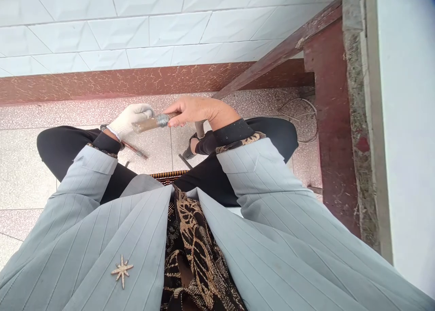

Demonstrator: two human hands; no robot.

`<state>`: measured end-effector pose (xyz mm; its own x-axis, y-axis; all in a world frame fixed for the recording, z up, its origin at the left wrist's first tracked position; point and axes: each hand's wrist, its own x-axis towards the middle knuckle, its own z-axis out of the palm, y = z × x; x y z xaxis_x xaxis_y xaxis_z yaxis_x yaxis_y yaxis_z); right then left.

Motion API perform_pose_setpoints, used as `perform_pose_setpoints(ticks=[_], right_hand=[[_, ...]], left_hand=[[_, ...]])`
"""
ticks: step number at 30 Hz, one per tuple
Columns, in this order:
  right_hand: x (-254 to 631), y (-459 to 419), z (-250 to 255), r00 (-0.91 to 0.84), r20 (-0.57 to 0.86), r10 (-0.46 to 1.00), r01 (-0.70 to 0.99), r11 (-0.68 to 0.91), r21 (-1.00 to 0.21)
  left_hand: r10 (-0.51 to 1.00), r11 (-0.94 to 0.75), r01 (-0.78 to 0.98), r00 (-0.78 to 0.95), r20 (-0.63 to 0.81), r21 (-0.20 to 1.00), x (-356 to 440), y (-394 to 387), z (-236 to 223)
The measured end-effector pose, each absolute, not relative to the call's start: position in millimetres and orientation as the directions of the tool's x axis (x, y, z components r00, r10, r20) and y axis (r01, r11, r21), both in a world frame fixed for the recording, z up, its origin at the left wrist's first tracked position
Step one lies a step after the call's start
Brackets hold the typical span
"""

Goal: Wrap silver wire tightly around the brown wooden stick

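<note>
Wire-bound stick in the right fingers

Nearest, a grey jacket (125, 238) bears a star brooch (122, 271); beyond it, the bare right hand (195, 109) pinches the stick (146, 125) at its wire-wound part (163, 120), thumb on the near side, fingers on the far; the stick's blunt end points left, against the white-gloved left hand (131, 120), whose fingers are curled closed; whether they grip anything, I cannot tell; a thin reddish rod (136, 150) shows beside the left wrist; lower lies speckled floor (156, 143); farthest, white wall tiles (152, 30).
</note>
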<state>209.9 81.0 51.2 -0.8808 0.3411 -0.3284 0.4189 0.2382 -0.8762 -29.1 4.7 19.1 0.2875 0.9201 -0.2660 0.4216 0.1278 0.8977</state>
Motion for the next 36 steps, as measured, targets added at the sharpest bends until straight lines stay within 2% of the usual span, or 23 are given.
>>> perform_pose_setpoints(ticks=[2, 4, 6, 9, 13, 17, 19, 22, 26, 28, 30, 33, 35, 36], right_hand=[[211, 82, 51, -0.824, -0.257, 0.505, 0.406, 0.209, -0.89], [211, 84, 49, -0.725, -0.266, 0.636, 0.481, 0.19, -0.856], [210, 87, 44, -0.624, -0.297, 0.723, 0.602, 0.201, -0.773], [207, 91, 37, -0.499, -0.289, 0.817, 0.759, 0.252, -0.6], [206, 93, 29, -0.498, -0.325, 0.804, 0.837, 0.349, -0.421], [203, 87, 29, -0.582, -0.486, 0.652, 0.813, 0.457, -0.36], [202, 84, 32, -0.614, -0.574, 0.541, 0.786, 0.484, -0.384], [201, 81, 37, -0.66, -0.648, 0.38, 0.744, 0.45, -0.494], [204, 80, 44, -0.747, -0.614, 0.257, 0.664, 0.344, -0.664], [207, 79, 50, -0.796, -0.551, 0.252, 0.605, 0.288, -0.742], [209, 77, 58, -0.82, -0.46, 0.341, 0.541, 0.197, -0.818], [209, 76, 65, -0.721, -0.305, 0.622, 0.406, 0.024, -0.913], [209, 79, 62, -0.593, -0.271, 0.758, 0.406, -0.009, -0.914], [209, 82, 59, -0.544, -0.27, 0.795, 0.459, 0.011, -0.888]], left_hand=[[0.883, 0.172, 0.367, 0.354, -0.308, 0.914, -21, 2, 16], [0.885, 0.156, 0.36, 0.362, -0.292, 0.92, -15, -1, 18], [0.898, 0.128, 0.399, 0.343, -0.278, 0.908, -11, -3, 21], [0.868, 0.14, 0.455, 0.371, -0.331, 0.879, -8, -7, 24], [0.86, 0.087, 0.501, 0.399, -0.318, 0.861, -7, -8, 23], [0.911, -0.048, 0.536, 0.37, -0.183, 0.843, -12, -3, 22], [0.923, -0.074, 0.551, 0.354, -0.152, 0.831, -15, 0, 23], [0.936, -0.07, 0.574, 0.321, -0.145, 0.816, -21, 3, 24], [0.948, 0.013, 0.531, 0.262, -0.179, 0.847, -27, 7, 22], [0.939, 0.067, 0.452, 0.273, -0.209, 0.89, -28, 8, 19], [0.916, 0.115, 0.347, 0.326, -0.235, 0.931, -26, 8, 16], [0.87, 0.194, 0.216, 0.413, -0.27, 0.957, -20, 5, 14], [0.849, 0.226, 0.197, 0.441, -0.292, 0.954, -15, 2, 15], [0.845, 0.228, 0.215, 0.441, -0.303, 0.95, -12, 0, 16]])
